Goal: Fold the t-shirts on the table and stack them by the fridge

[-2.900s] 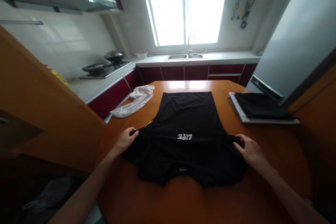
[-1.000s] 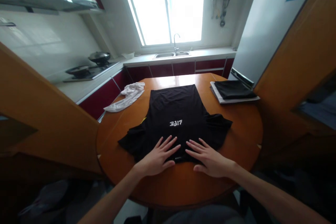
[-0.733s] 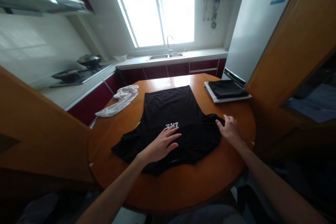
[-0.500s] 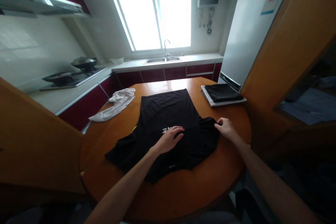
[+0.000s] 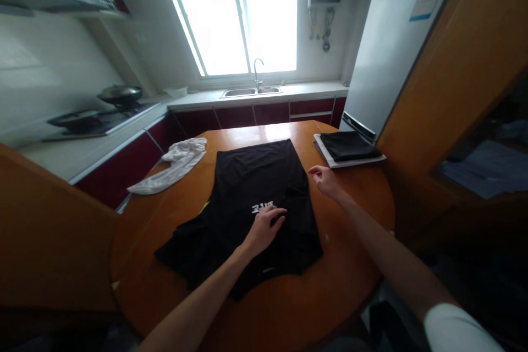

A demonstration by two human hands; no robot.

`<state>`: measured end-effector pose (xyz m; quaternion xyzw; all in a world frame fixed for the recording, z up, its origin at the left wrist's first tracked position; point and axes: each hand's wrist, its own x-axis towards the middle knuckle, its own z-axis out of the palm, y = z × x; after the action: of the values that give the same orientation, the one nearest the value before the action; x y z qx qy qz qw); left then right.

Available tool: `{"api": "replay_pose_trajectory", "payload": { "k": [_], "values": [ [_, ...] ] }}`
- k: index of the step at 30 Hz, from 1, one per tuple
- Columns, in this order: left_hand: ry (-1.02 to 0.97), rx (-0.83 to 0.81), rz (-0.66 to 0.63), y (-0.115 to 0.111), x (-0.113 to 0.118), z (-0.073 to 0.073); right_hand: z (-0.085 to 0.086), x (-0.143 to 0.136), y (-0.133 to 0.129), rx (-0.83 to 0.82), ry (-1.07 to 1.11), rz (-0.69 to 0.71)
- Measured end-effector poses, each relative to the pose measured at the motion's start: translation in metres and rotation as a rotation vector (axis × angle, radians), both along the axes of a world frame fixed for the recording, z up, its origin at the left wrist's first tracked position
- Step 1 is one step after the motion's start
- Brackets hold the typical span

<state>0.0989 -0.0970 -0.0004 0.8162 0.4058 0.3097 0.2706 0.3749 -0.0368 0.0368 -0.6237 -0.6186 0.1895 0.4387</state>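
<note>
A black shirt with white lettering lies spread on the round wooden table. Its left sleeve sticks out toward the table's left side, while the right sleeve is folded in over the body. My left hand rests on the shirt just below the lettering, fingers apart and holding nothing. Beside the shirt's right edge is my right hand, with its fingertips close together near the cloth; whether they pinch any fabric is too small to tell.
A crumpled white garment lies at the table's back left. At the back right, folded black cloth sits on a white folded stack. Beyond are a sink, a stove with pans and a fridge.
The shirt's right sleeve has moved inward onto the body. My right hand has shifted left and away from me, from the sleeve's end to the shirt's side edge. My left hand stays near the lettering.
</note>
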Motion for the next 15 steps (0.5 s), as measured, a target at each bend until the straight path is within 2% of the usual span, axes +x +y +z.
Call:
{"api": "replay_pose_trajectory", "payload": {
  "k": [3,7,11,15],
  "values": [
    [-0.004,0.005,0.017,0.002,0.001,0.000,-0.015,-0.021,-0.025,0.032,-0.199,0.054],
    [-0.038,0.035,0.043,0.005,-0.001,0.003,-0.030,-0.050,-0.093,0.048,-0.397,0.255],
    [-0.085,0.018,0.093,0.009,-0.004,0.004,-0.041,-0.054,-0.147,-0.049,-0.534,0.380],
    [-0.037,0.011,0.113,0.013,-0.007,0.002,-0.047,-0.051,-0.173,-0.098,-0.606,0.442]
  ]
}}
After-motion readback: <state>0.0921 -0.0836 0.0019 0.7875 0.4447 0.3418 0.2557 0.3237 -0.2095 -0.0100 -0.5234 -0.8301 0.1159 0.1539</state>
